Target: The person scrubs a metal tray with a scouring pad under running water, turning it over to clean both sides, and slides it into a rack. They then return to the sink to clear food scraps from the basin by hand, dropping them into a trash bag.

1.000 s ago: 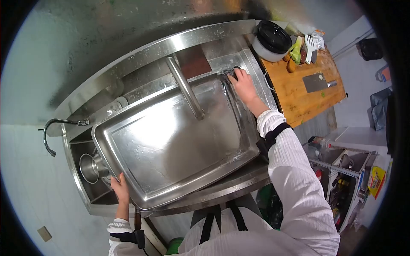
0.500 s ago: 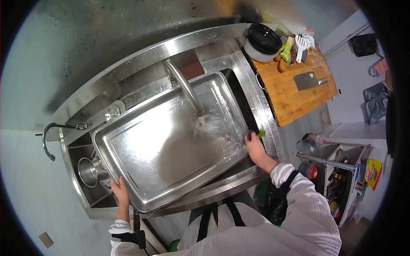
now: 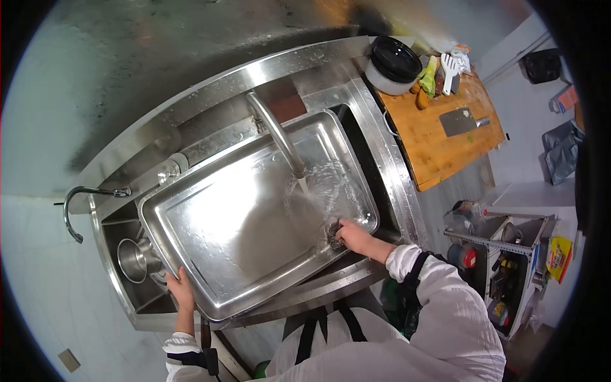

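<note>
A large rectangular stainless steel tray (image 3: 248, 267) lies tilted across the sink (image 3: 382, 137), with a thin layer of water in it. Water pours from the thick faucet (image 3: 280, 137) into its right half. My left hand (image 3: 181, 288) grips the tray's lower left rim, thumb on top, the other fingers partly hidden beneath. In my right hand (image 3: 353, 237) is a dark, wiry steel wool scrubber (image 3: 334, 234), pressed against the tray's inside near the lower right corner. My right fingers are closed round it.
A metal pot (image 3: 133, 260) stands in the left basin, below a second curved faucet (image 3: 75, 213). On the right, a wooden cutting board (image 3: 439, 153) carries a cleaver (image 3: 458, 121), vegetables, a white slotted spatula (image 3: 449, 71) and a black-lidded container (image 3: 394, 60). A shelf rack (image 3: 496, 242) stands lower right.
My right hand has moved left, from the tray's right rim to the inside surface, with the scrubber in it. My left hand stays on the left rim. The tray has hardly shifted.
</note>
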Demonstrator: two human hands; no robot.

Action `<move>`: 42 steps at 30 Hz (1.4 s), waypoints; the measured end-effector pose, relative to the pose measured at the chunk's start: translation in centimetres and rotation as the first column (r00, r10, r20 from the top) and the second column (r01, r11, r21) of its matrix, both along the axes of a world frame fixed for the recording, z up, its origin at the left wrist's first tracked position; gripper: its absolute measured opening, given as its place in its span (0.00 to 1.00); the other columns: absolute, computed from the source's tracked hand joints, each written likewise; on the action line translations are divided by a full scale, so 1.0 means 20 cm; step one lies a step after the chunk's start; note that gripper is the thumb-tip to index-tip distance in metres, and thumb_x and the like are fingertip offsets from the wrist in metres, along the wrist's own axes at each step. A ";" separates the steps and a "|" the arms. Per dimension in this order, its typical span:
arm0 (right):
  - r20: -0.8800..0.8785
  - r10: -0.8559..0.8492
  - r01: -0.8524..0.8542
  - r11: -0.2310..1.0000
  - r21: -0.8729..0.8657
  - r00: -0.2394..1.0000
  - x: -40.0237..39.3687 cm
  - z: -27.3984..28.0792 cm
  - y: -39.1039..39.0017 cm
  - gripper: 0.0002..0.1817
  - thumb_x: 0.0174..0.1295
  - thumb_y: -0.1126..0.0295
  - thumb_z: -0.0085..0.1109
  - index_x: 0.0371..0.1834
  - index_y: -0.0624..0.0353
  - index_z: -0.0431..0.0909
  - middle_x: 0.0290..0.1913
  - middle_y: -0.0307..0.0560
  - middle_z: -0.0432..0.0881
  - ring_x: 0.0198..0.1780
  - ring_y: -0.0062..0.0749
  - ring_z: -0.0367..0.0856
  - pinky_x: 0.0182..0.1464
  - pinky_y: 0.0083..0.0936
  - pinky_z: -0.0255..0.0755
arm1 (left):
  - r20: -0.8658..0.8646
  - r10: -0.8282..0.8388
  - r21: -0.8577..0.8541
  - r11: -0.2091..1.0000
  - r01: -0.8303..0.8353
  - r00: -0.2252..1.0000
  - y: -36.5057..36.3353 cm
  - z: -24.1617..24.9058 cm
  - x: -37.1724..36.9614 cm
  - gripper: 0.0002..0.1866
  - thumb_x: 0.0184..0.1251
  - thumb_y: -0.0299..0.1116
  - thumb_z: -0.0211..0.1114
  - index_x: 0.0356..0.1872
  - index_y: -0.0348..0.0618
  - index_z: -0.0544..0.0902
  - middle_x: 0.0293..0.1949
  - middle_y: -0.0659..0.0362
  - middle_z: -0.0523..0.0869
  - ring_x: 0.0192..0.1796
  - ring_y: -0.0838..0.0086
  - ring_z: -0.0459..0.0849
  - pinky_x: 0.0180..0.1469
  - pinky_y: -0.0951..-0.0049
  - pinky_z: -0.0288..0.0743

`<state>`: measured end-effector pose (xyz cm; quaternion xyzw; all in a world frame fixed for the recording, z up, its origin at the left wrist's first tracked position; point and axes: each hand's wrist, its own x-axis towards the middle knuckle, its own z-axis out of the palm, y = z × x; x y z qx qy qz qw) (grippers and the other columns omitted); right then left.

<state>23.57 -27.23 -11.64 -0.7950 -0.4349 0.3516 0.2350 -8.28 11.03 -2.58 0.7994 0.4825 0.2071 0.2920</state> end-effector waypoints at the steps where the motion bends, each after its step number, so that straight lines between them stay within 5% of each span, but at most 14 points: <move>1: 0.119 0.051 -0.047 0.998 -0.036 0.992 0.05 0.00 0.00 0.11 0.45 0.78 0.53 0.31 0.57 0.82 0.38 0.54 0.72 0.46 0.48 0.72 0.50 0.35 0.67 | 0.000 0.007 0.002 1.000 -0.007 1.000 -0.01 0.01 0.01 0.10 0.61 0.27 0.56 0.40 0.28 0.72 0.32 0.47 0.80 0.33 0.66 0.78 0.41 0.67 0.70; 5: 0.347 -0.014 0.080 0.981 -0.176 0.938 0.34 -0.02 0.02 0.07 0.49 0.74 0.52 0.29 0.60 0.79 0.46 0.55 0.69 0.53 0.47 0.68 0.51 0.35 0.70 | -0.022 0.005 -0.019 1.000 -0.006 1.000 -0.01 0.04 0.01 0.10 0.61 0.27 0.56 0.40 0.29 0.72 0.32 0.48 0.80 0.34 0.66 0.77 0.40 0.68 0.70; 7: 0.621 -0.035 0.001 0.999 0.054 0.783 0.44 -0.01 0.14 0.09 0.51 0.76 0.49 0.36 0.59 0.75 0.48 0.56 0.67 0.53 0.48 0.68 0.48 0.34 0.71 | -0.035 0.008 -0.017 1.000 -0.009 0.999 -0.02 0.04 0.03 0.10 0.61 0.27 0.56 0.40 0.29 0.72 0.32 0.48 0.80 0.34 0.67 0.77 0.40 0.68 0.70; 13: 0.468 -0.661 0.349 0.728 0.590 0.587 0.90 0.17 0.77 0.20 0.47 0.82 0.54 0.47 0.62 0.74 0.42 0.57 0.69 0.46 0.49 0.70 0.49 0.35 0.66 | -0.051 0.008 -0.034 0.999 -0.010 0.999 -0.01 0.01 0.04 0.10 0.61 0.28 0.57 0.39 0.30 0.72 0.31 0.50 0.79 0.33 0.70 0.75 0.39 0.70 0.69; 16: 0.314 -0.791 0.479 0.580 0.658 0.526 0.83 0.22 0.96 0.20 0.48 0.81 0.55 0.48 0.62 0.73 0.44 0.55 0.69 0.47 0.47 0.69 0.50 0.35 0.66 | -0.051 0.033 -0.074 0.997 -0.037 0.998 -0.03 0.01 0.04 0.09 0.61 0.27 0.56 0.38 0.30 0.72 0.30 0.50 0.79 0.32 0.71 0.75 0.38 0.71 0.69; 18: 0.331 -0.668 0.291 0.642 0.710 0.666 0.74 0.21 1.07 0.19 0.49 0.80 0.54 0.48 0.62 0.73 0.46 0.55 0.69 0.47 0.47 0.69 0.49 0.36 0.66 | -0.020 -0.008 -0.030 1.000 0.007 1.000 -0.04 0.02 0.06 0.09 0.61 0.27 0.57 0.37 0.30 0.72 0.29 0.51 0.78 0.31 0.73 0.74 0.37 0.72 0.69; 20: -0.264 -0.405 0.481 0.677 0.556 0.875 0.69 0.22 1.24 0.18 0.53 0.77 0.54 0.49 0.62 0.73 0.46 0.56 0.69 0.49 0.46 0.70 0.50 0.33 0.66 | -0.027 0.002 -0.046 0.999 -0.003 1.000 -0.03 0.01 0.03 0.09 0.61 0.27 0.57 0.37 0.30 0.72 0.29 0.51 0.78 0.31 0.73 0.74 0.36 0.72 0.69; 23: -0.109 -0.184 0.207 0.672 0.711 0.977 0.63 0.14 1.31 0.14 0.58 0.70 0.51 0.47 0.62 0.73 0.43 0.56 0.71 0.48 0.45 0.71 0.51 0.30 0.65 | -0.059 0.010 -0.057 0.998 -0.014 0.998 -0.01 -0.02 0.02 0.09 0.61 0.27 0.57 0.36 0.30 0.72 0.29 0.51 0.79 0.31 0.73 0.75 0.36 0.73 0.69; 28: -0.018 -0.597 0.572 0.759 0.310 0.802 1.05 0.37 0.84 0.20 0.62 0.59 0.48 0.47 0.65 0.71 0.44 0.60 0.70 0.46 0.46 0.71 0.50 0.32 0.64 | -0.115 0.064 -0.090 0.993 -0.075 0.991 -0.03 0.03 0.05 0.08 0.61 0.27 0.57 0.36 0.31 0.72 0.28 0.51 0.79 0.30 0.73 0.75 0.35 0.72 0.70; 29: 0.065 -0.661 0.581 0.698 0.418 0.747 1.09 0.24 0.73 0.15 0.61 0.65 0.48 0.43 0.66 0.72 0.44 0.62 0.70 0.48 0.52 0.69 0.51 0.37 0.63 | -0.112 0.042 -0.072 0.996 -0.051 0.993 -0.04 0.04 0.07 0.08 0.61 0.27 0.57 0.36 0.31 0.72 0.28 0.50 0.79 0.29 0.72 0.76 0.34 0.71 0.70; 31: 0.660 -0.294 0.122 0.948 0.294 0.692 1.05 0.18 0.51 0.14 0.54 0.76 0.52 0.45 0.64 0.73 0.44 0.59 0.70 0.48 0.50 0.69 0.49 0.37 0.66 | -0.007 0.053 -0.079 0.995 -0.053 0.999 -0.04 0.00 0.04 0.09 0.60 0.27 0.58 0.36 0.30 0.72 0.26 0.49 0.79 0.26 0.68 0.77 0.32 0.68 0.70; 32: 0.575 -0.213 0.154 0.977 0.150 0.790 0.93 0.31 0.49 0.17 0.48 0.81 0.53 0.44 0.62 0.75 0.44 0.57 0.70 0.47 0.49 0.70 0.47 0.36 0.67 | -0.064 0.060 -0.052 0.997 -0.063 0.996 -0.04 0.01 0.05 0.09 0.59 0.27 0.58 0.35 0.30 0.71 0.25 0.46 0.78 0.26 0.63 0.78 0.31 0.66 0.70; 36: 0.473 -0.408 0.308 0.910 0.277 0.781 0.31 0.56 0.40 0.08 0.44 0.76 0.55 0.30 0.60 0.76 0.35 0.52 0.73 0.41 0.47 0.71 0.44 0.39 0.68 | 0.000 0.041 -0.019 0.999 -0.041 0.999 -0.03 0.01 0.05 0.09 0.58 0.26 0.59 0.32 0.30 0.70 0.23 0.43 0.77 0.26 0.55 0.78 0.29 0.64 0.69; 42: 0.105 -0.356 0.300 0.886 0.354 0.928 -0.19 0.63 0.78 0.11 0.49 0.75 0.52 0.37 0.63 0.72 0.43 0.56 0.70 0.42 0.54 0.72 0.45 0.41 0.68 | -0.098 0.039 -0.022 0.999 -0.042 0.994 -0.04 0.04 0.06 0.09 0.59 0.27 0.58 0.32 0.31 0.69 0.23 0.42 0.78 0.28 0.47 0.78 0.30 0.58 0.68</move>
